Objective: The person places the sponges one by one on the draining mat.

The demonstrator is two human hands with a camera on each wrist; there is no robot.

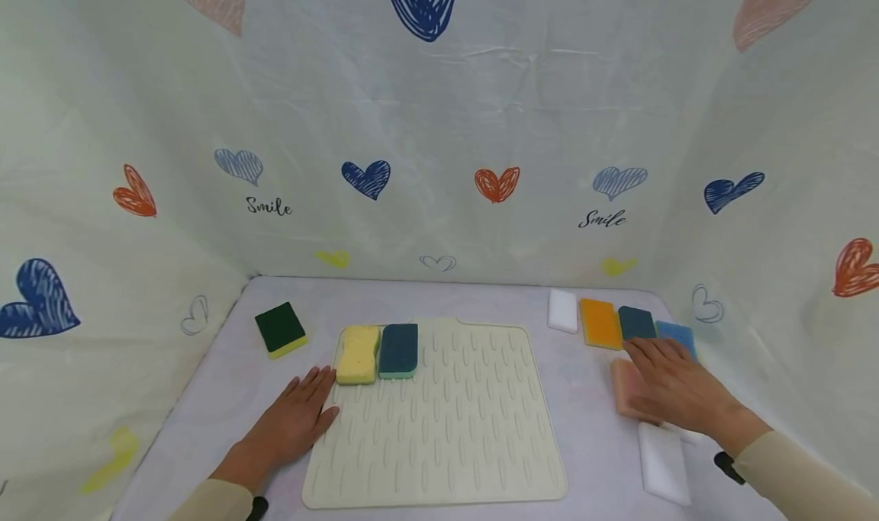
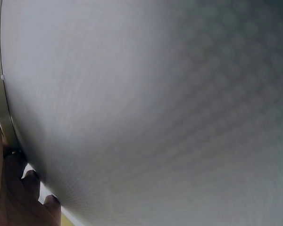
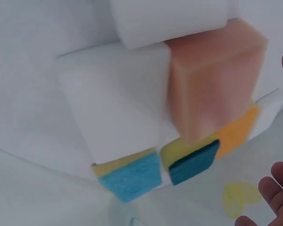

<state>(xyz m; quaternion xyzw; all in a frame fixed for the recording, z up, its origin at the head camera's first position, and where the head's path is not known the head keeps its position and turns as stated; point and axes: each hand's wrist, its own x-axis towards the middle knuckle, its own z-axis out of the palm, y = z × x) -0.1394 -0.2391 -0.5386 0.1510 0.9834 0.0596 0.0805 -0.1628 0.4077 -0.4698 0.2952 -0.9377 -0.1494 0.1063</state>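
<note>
My left hand (image 1: 291, 422) lies flat with fingers straight, fingertips at the left edge of a cream ridged mat (image 1: 467, 429). On the mat's upper left sit a yellow wavy-sided sponge (image 1: 358, 355) and a dark blue scouring sponge (image 1: 398, 349), side by side. My right hand (image 1: 669, 384) hovers over a pink block sponge (image 1: 625, 391), partly hiding it. In the right wrist view its thumb and fingers (image 3: 276, 193) are spread apart with nothing between them, beside the pink sponge (image 3: 219, 84). Close by are white sponges (image 3: 118, 99) and a light blue scouring sponge (image 3: 132, 176).
A green-and-yellow scouring sponge (image 1: 281, 329) lies at the table's far left. At the back right stand a white sponge (image 1: 563, 310), an orange one (image 1: 600, 323) and a dark teal one (image 1: 636, 323). Another white sponge (image 1: 663, 464) lies nearer. Heart-printed cloth (image 1: 439, 109) surrounds the table.
</note>
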